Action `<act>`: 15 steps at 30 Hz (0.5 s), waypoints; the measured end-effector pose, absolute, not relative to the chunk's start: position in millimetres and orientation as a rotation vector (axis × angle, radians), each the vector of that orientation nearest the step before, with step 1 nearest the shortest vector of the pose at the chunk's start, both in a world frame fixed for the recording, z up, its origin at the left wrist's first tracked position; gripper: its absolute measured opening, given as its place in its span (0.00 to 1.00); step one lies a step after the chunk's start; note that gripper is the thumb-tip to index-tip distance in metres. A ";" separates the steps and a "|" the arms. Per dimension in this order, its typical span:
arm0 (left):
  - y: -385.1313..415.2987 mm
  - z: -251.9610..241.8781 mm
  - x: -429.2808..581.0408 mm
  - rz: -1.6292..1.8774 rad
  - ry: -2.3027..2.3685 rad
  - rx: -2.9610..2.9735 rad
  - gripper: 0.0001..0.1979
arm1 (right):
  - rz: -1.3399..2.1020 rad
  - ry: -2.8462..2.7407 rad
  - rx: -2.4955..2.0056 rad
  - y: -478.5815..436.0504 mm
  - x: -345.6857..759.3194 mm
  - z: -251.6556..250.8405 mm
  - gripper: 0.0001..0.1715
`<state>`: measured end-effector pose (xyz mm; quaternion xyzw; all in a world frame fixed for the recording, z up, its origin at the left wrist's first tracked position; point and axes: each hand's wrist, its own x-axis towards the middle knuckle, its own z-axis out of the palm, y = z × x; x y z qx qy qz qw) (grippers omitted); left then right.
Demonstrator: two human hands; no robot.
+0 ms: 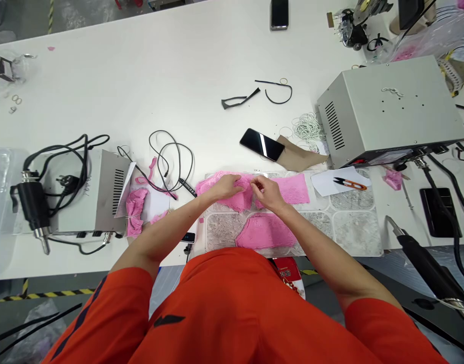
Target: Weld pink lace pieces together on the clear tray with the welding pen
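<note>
A bunched piece of pink fabric (242,201), textured like lace, lies on the grey tile-patterned mat (353,230). My left hand (224,188) grips it from the left, its fingertips partly sunk in the folds. At the fabric's right edge, my right hand (268,193) is closed in a pinch; exactly what sits between its fingertips is too small to make out, but they touch the pink material. A flat pink panel (296,188) extends from behind my right hand. Nearer my body lies another pink panel (267,231) with slanted sides.
Orange-handled thread snips (350,183) rest on white paper (323,182). Beyond the mat are a phone (261,143) and white elastic loops (307,126). Grey machine boxes (398,111) flank me, with black handheld tools (33,205) and cables. A pink bundle (136,210) lies left.
</note>
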<state>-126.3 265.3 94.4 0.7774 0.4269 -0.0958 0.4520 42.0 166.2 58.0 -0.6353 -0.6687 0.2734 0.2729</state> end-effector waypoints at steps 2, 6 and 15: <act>266.1 93.5 -125.2 -0.231 1.066 1.925 0.14 | 0.752 -1.841 -1.708 152.7 40.4 53.6 0.08; 269.5 94.3 -123.5 -0.239 1.068 1.928 0.13 | 0.789 -1.969 -1.707 126.5 32.9 41.0 0.04; 271.1 96.1 -120.6 -0.306 1.142 1.897 0.23 | 0.843 -1.951 -1.771 131.0 34.8 25.9 0.07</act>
